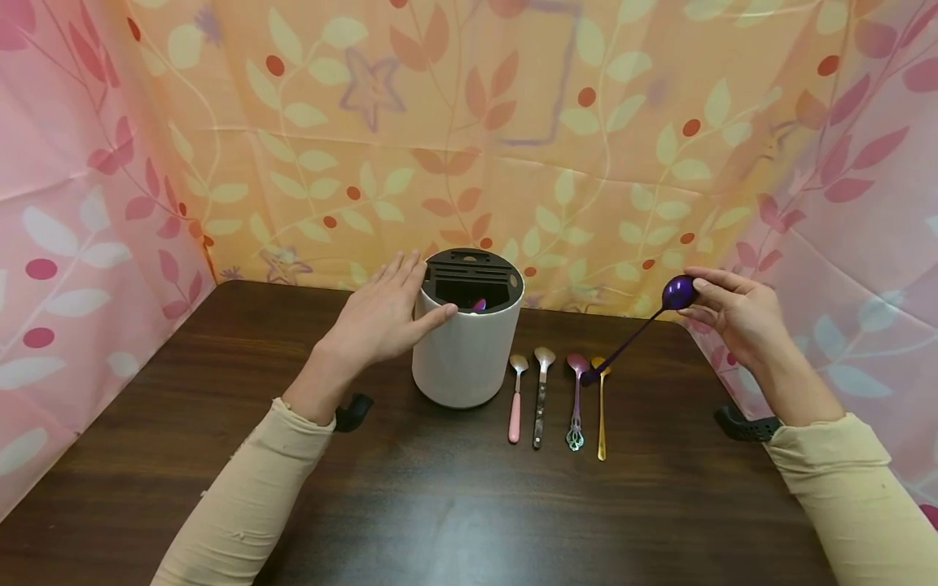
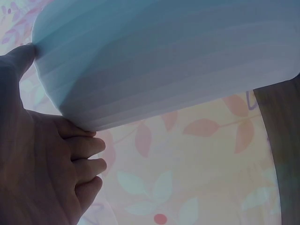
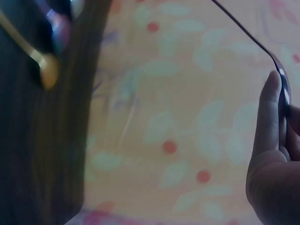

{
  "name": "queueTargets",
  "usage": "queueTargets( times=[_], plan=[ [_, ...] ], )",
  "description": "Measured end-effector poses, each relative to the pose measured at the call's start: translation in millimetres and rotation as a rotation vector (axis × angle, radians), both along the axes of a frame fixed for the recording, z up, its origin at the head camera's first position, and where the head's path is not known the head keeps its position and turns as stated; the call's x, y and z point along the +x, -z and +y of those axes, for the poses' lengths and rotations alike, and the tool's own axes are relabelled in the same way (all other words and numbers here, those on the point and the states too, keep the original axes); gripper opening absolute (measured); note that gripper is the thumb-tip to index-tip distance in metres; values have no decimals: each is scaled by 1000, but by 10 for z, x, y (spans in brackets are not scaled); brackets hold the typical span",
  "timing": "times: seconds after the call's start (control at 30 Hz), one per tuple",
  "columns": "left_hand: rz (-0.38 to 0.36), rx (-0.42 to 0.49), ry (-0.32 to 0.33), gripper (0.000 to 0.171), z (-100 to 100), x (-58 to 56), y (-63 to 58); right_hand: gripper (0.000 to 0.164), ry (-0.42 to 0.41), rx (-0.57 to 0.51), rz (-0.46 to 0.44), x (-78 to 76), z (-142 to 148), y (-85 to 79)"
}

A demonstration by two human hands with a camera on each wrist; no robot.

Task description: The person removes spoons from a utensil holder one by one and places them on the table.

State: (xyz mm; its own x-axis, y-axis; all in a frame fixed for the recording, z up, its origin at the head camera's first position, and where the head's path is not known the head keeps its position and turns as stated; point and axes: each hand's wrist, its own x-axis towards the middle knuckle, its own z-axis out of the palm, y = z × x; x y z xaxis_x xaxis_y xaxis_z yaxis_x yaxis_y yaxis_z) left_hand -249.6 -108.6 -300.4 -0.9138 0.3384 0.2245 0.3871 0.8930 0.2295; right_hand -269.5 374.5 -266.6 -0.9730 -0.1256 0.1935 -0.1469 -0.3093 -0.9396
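Note:
My right hand (image 1: 740,317) pinches a shiny purple spoon (image 1: 678,293) by its bowl, above the table's right side. The spoon's long thin handle slants down to the left, its end over the other spoons. In the right wrist view, the fingers (image 3: 268,112) press the spoon's bowl from both sides. My left hand (image 1: 377,313) rests with straight fingers against the upper left side of a white utensil holder (image 1: 465,358). The holder has a black slotted top (image 1: 472,267). Through its large opening a small shiny purple-pink tip (image 1: 479,304) shows; the rest of it is hidden.
To the right of the holder lie a pink-handled spoon (image 1: 515,407), a dark-handled spoon (image 1: 541,399), a purple ornate spoon (image 1: 576,399) and a gold spoon (image 1: 602,415). They lie on a dark wooden table (image 1: 440,505). Patterned cloth (image 1: 308,163) surrounds the back and sides.

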Motion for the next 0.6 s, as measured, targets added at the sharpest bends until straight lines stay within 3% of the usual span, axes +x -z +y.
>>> queueTargets(
  times=[0.37, 0.6],
  plan=[
    [8, 15, 5, 102, -5, 0, 16, 28, -108, 358, -175, -251, 337, 374],
    [6, 10, 5, 102, -11, -3, 16, 21, -90, 582, -248, -379, 354, 632]
  ],
)
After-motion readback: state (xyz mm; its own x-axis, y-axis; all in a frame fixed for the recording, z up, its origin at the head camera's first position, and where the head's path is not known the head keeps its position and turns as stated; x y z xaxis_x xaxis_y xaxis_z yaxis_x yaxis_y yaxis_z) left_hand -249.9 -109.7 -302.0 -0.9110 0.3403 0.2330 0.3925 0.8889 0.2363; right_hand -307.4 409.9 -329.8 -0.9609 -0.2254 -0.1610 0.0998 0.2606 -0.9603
